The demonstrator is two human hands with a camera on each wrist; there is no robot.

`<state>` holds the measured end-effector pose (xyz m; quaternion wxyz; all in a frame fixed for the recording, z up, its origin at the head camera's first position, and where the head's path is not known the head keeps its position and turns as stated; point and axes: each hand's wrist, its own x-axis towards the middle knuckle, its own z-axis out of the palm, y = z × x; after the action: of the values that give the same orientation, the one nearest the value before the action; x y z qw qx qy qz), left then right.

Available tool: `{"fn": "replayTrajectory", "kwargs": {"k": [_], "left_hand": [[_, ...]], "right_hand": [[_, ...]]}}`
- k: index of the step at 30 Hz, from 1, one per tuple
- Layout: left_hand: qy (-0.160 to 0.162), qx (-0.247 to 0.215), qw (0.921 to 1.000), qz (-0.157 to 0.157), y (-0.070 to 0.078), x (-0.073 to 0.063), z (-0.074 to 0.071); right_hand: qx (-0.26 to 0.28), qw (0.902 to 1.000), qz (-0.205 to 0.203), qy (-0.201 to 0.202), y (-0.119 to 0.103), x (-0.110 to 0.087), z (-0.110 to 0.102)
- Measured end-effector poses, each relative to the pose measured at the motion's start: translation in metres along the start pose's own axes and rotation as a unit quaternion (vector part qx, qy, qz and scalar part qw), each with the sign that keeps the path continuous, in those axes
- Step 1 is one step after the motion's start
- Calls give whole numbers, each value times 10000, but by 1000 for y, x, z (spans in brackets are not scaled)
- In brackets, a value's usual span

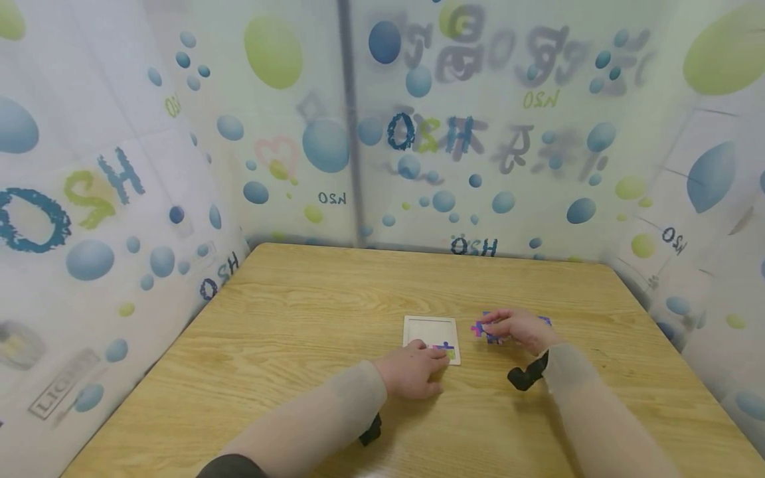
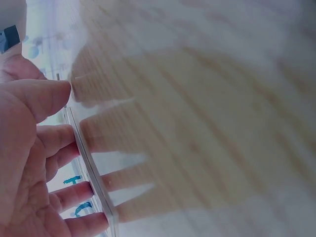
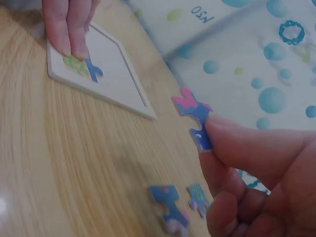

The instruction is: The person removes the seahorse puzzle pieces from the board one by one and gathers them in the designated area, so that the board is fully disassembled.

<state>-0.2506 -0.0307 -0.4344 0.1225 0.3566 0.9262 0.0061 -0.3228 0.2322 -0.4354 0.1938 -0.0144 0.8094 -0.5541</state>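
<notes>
My left hand (image 1: 415,370) lies over the near edge of a small square puzzle tray (image 1: 430,330). Its fingers are extended, with fingertips touching the jigsaw pieces (image 3: 93,71) inside, which are green and blue and sit in the near corner. To the right of the tray, my right hand (image 1: 518,327) pinches a blue and pink jigsaw piece (image 3: 202,109) between thumb and fingers, above the table. Below that hand, loose jigsaw pieces (image 3: 166,195) show in the right wrist view; in the head view the hand partly covers them.
The wooden table (image 1: 311,312) extends well beyond the tray on all sides. Patterned curtains (image 1: 418,199) with blue and green dots stand along its back and both sides. A black wrist strap (image 1: 528,376) sits at my right wrist.
</notes>
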Motion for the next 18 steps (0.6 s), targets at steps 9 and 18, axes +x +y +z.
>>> {"fn": "replayTrajectory", "kwargs": {"k": [9, 18], "left_hand": [[20, 58, 10000, -32, 1, -1, 0], [34, 120, 9999, -38, 0, 1, 2]], "right_hand": [[73, 9993, -222, -277, 14, -9, -29], [-70, 9998, -137, -142, 26, -19, -51]]}}
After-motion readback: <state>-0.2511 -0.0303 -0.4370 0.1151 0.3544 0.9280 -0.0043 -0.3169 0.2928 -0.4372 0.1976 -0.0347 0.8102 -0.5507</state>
